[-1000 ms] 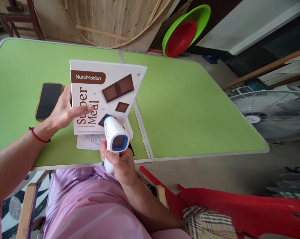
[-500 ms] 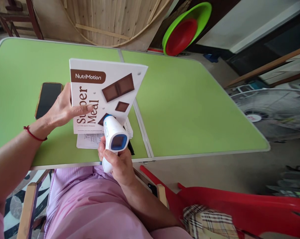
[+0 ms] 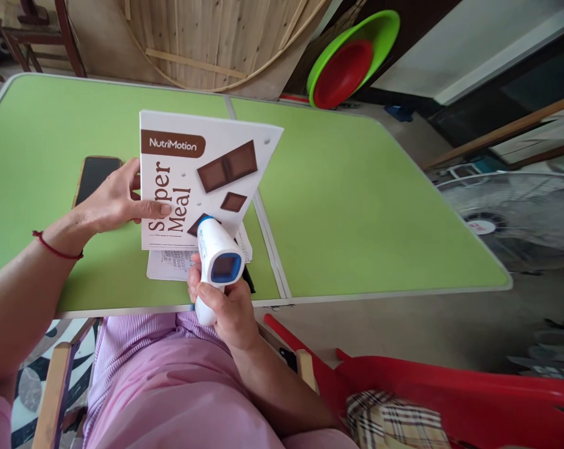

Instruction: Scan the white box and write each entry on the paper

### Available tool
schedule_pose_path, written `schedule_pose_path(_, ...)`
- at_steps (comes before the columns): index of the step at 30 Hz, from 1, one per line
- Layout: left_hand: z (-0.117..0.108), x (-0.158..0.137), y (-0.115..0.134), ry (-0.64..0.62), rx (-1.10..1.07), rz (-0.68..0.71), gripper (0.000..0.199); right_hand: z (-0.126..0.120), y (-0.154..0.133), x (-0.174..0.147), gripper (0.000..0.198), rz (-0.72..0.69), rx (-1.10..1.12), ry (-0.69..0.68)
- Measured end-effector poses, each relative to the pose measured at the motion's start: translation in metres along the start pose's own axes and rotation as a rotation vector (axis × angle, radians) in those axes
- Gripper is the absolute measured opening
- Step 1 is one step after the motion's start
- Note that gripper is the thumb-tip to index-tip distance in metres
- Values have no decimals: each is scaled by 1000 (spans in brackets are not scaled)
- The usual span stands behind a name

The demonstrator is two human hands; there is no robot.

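Observation:
My left hand (image 3: 118, 199) grips the left side of a white box (image 3: 235, 146), its thumb across the printed front and its other fingers partly behind. The box stands on edge, tilted, with brown chocolate pieces and the words "NutriMotion" and "Super Meal" on it. In my right hand (image 3: 230, 308) is a white and blue infrared thermometer (image 3: 219, 249), closed fingers round its handle. Its nose points at the lower part of the box; whether they touch I cannot tell. The thermometer's screen faces me and looks dark. Under the box lies a sheet of handwritten paper (image 3: 165, 268).
A phone (image 3: 95, 178) lies on the green table (image 3: 357, 206), left of the box. Something thin and black (image 3: 248, 280) is partly hidden by my right hand. A red chair (image 3: 427, 386) with checked cloth is at lower right; a fan (image 3: 511, 218) stands beyond the table's right end.
The box has shifted slightly right in view, and my left thumb sits a little nearer its left edge. My right hand still holds the thermometer at the box's lower part.

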State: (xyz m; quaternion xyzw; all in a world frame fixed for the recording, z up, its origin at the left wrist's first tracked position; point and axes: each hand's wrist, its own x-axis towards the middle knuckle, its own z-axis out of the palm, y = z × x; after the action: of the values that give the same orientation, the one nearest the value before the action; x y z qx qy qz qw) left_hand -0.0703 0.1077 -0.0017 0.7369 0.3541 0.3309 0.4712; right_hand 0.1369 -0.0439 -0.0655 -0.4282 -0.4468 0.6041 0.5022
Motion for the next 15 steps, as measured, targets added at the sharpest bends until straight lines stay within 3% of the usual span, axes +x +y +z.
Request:
schedule_pose_path(4, 7, -3, 1, 125, -80, 27, 69, -18, -32, 3, 27, -196, -116, -52)
schedule_pose_path(8, 11, -2, -6, 245, -68, 117, 80, -69, -62, 30, 31, -463, -644, 172)
schedule_pose_path(10, 11, -1, -12, 298, -33, 161, 81, -100, -65, 52, 46, -480, -924, 263)
schedule_pose_path(12, 10, 1, -19, 338, 2, 177, 79, -125, -62, 75, 59, -442, -1110, 237)
schedule_pose_path(15, 8, 2, -29, 340, 33, 175, 75, -147, -49, 101, 56, -366, -1272, 190)
